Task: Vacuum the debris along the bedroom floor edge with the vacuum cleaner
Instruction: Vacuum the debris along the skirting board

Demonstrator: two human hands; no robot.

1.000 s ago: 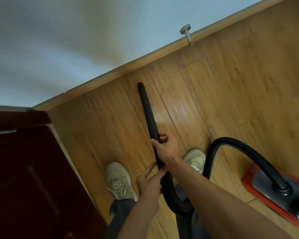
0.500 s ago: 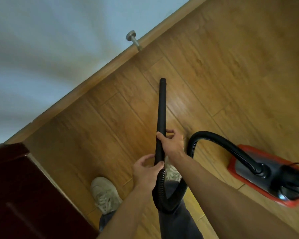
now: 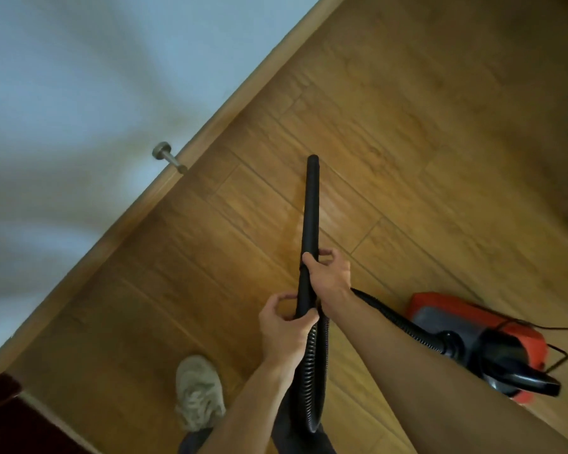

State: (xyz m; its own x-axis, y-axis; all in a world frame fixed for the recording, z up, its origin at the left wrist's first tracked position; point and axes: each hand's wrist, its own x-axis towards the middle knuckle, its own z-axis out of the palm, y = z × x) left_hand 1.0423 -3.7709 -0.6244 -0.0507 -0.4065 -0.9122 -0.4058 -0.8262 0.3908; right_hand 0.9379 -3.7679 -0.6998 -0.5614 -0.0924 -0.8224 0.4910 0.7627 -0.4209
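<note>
A black vacuum wand [image 3: 310, 208] points up the frame over the wooden floor, its open tip a short way from the wooden skirting board [image 3: 210, 126]. My right hand [image 3: 328, 276] grips the wand's lower part. My left hand [image 3: 284, 326] holds it just below, where the ribbed black hose [image 3: 312, 371] begins. The hose loops down and back to the red and grey vacuum cleaner body [image 3: 473, 339] on the floor at the right. No debris shows clearly.
A metal door stopper [image 3: 168, 155] sticks out of the skirting board at the left. A dark red door [image 3: 14, 421] fills the lower left corner. My light shoe [image 3: 199, 394] stands on the floor below. A black power cord [image 3: 561, 342] trails right of the vacuum.
The view has swung right along the wall: the door stopper and door slid left. The wand tip has moved away from the skirting. Both hands keep their grip.
</note>
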